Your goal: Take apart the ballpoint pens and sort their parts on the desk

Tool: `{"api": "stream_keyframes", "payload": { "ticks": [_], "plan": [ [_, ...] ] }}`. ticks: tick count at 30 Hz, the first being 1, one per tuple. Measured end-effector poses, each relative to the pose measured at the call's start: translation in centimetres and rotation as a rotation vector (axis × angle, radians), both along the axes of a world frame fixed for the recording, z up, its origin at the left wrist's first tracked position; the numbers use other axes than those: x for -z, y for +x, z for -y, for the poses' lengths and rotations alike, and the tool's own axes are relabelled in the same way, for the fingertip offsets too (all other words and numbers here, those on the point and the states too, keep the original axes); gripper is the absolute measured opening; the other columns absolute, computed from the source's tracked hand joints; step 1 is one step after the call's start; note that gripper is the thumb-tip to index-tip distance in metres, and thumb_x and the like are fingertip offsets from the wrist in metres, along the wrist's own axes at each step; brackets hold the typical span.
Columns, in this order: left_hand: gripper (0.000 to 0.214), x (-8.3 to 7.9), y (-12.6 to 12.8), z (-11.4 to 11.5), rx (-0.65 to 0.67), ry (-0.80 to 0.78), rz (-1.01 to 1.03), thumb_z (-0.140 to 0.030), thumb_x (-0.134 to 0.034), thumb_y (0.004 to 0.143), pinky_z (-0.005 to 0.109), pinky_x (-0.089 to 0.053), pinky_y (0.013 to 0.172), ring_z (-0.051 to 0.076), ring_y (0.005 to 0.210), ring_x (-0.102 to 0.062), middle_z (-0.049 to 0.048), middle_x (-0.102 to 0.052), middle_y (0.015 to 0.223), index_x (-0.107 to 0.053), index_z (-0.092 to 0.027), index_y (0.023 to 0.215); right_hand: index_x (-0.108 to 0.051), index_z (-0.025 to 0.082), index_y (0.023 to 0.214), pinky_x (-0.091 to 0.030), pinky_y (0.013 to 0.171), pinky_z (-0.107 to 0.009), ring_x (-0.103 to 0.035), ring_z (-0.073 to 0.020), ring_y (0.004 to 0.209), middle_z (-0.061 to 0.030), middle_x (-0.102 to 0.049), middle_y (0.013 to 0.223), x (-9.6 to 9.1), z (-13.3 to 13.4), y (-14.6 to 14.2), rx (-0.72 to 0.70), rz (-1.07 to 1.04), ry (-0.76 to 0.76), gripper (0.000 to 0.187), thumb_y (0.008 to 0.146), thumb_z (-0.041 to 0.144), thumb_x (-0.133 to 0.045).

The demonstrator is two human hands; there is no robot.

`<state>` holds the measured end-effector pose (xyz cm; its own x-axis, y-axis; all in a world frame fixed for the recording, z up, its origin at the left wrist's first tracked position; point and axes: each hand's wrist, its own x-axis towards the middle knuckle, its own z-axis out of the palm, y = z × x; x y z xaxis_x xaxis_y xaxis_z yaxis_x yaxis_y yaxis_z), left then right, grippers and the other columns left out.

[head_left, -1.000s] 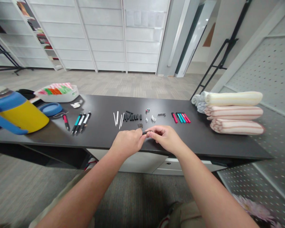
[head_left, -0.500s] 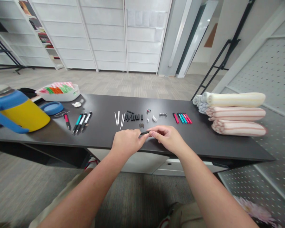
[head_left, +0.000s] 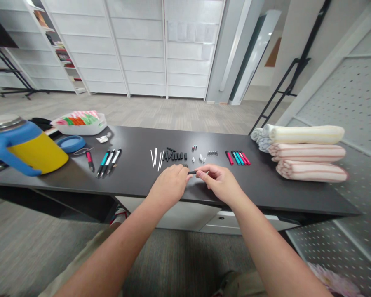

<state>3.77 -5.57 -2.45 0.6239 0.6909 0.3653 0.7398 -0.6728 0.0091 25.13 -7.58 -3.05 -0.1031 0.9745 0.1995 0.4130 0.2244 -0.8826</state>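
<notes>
A short black pen barrel (head_left: 192,172) spans the gap between my hands, low over the table's front part. My left hand (head_left: 170,184) is closed around its left end. The fingertips of my right hand (head_left: 220,181) pinch the right end. Just beyond my hands lie thin white pen refills (head_left: 155,157), black pen grips (head_left: 174,156), small white pieces (head_left: 201,158) and a row of small metal pieces (head_left: 213,153). Pink and teal pen barrels (head_left: 238,158) lie farther right. Small brownish parts are mostly hidden behind my left hand.
Whole pens (head_left: 109,162) lie to the left, near a blue-and-yellow jug (head_left: 38,148), a blue lid (head_left: 71,143) and a white basket (head_left: 94,127) of colourful packets. Rolled towels (head_left: 309,152) are stacked at the right end of the dark table (head_left: 136,181).
My left hand has turned and shifted slightly forward, its fingers now closer around the barrel. The right hand keeps its pinch. The view has tilted up a little.
</notes>
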Motion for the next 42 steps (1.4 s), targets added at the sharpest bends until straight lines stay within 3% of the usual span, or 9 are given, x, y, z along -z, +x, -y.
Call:
{"api": "stream_keyframes", "payload": {
  "ticks": [7, 12, 20, 24, 32, 35, 39, 42],
  "plan": [
    [0.047, -0.1, 0.0, 0.6, -0.133, -0.047, -0.031, -0.048, -0.03, 0.11, 0.031, -0.039, 0.058, 0.025, 0.074, -0.069, 0.0084, -0.071, 0.084, -0.064, -0.019, 0.096, -0.079, 0.027, 0.103, -0.046, 0.066, -0.03, -0.064, -0.0174, 0.073, -0.001, -0.076, 0.088, -0.4, 0.2, -0.2, 0.012, 0.093, 0.063, 0.026, 0.096, 0.047, -0.064],
    [0.055, -0.6, 0.1, 0.8, -0.196, -0.108, -0.035, -0.055, -0.031, 0.108, 0.031, -0.042, 0.06, 0.027, 0.075, -0.072, 0.0109, -0.073, 0.082, -0.068, -0.018, 0.094, -0.079, 0.028, 0.101, -0.047, 0.067, -0.03, -0.066, -0.018, 0.076, -0.0005, -0.078, 0.09, -0.6, 0.3, -0.3, 0.019, 0.097, 0.068, 0.023, 0.096, 0.045, -0.065],
    [0.074, -0.8, 0.0, 0.8, -0.303, -0.156, -0.004, -0.078, -0.026, 0.099, 0.031, -0.042, 0.06, 0.027, 0.072, -0.071, 0.0106, -0.074, 0.081, -0.07, -0.019, 0.091, -0.078, 0.024, 0.101, -0.039, 0.055, -0.028, -0.053, -0.014, 0.058, 0.0004, -0.068, 0.072, -0.1, 0.4, -0.1, 0.085, 0.067, 0.086, 0.028, 0.094, 0.048, -0.066],
    [0.07, -0.7, -0.1, 0.8, -0.292, -0.14, 0.01, -0.072, -0.025, 0.103, 0.03, -0.038, 0.058, 0.026, 0.073, -0.071, 0.0091, -0.074, 0.082, -0.069, -0.019, 0.09, -0.075, 0.023, 0.104, -0.037, 0.051, -0.027, -0.05, -0.0135, 0.055, -0.0007, -0.069, 0.075, 0.3, 0.2, 0.2, 0.128, -0.027, 0.036, 0.035, 0.094, 0.055, -0.065],
    [0.058, -0.9, 0.0, 0.8, -0.277, -0.141, 0.04, -0.063, -0.033, 0.106, 0.03, -0.038, 0.059, 0.024, 0.075, -0.072, 0.0077, -0.075, 0.084, -0.067, -0.019, 0.088, -0.069, 0.02, 0.107, -0.046, 0.055, -0.027, -0.058, -0.0148, 0.063, -0.0075, -0.076, 0.096, 0.6, -0.2, 0.1, 0.135, -0.208, 0.013, 0.038, 0.093, 0.056, -0.066],
    [0.048, -0.8, -0.3, 0.7, -0.218, -0.163, 0.106, -0.058, -0.04, 0.106, 0.029, -0.042, 0.063, 0.023, 0.082, -0.074, 0.0059, -0.078, 0.091, -0.069, -0.02, 0.099, -0.071, 0.02, 0.106, -0.049, 0.059, -0.029, -0.06, -0.016, 0.065, -0.0067, -0.075, 0.09, 0.9, -0.3, 0.2, 0.137, -0.156, 0.011, 0.038, 0.09, 0.055, -0.07],
    [0.04, -0.5, -0.8, 0.6, -0.038, -0.192, 0.181, -0.053, -0.043, 0.108, 0.029, -0.049, 0.075, 0.022, 0.099, -0.075, 0.0035, -0.078, 0.115, -0.067, -0.025, 0.125, -0.073, 0.021, 0.107, -0.049, 0.062, -0.031, -0.062, -0.0172, 0.066, -0.0039, -0.073, 0.08, 0.8, -0.2, 0.2, 0.099, -0.051, 0.006, 0.036, 0.09, 0.053, -0.071],
    [0.041, -0.3, -1.0, 0.4, 0.032, -0.197, 0.167, -0.052, -0.044, 0.108, 0.03, -0.051, 0.078, 0.023, 0.102, -0.075, 0.0039, -0.078, 0.119, -0.066, -0.026, 0.129, -0.073, 0.022, 0.103, -0.051, 0.069, -0.033, -0.067, -0.0184, 0.077, -0.0071, -0.078, 0.1, 0.5, 0.0, 0.0, 0.034, -0.059, 0.012, 0.029, 0.091, 0.049, -0.071]
  ]
}}
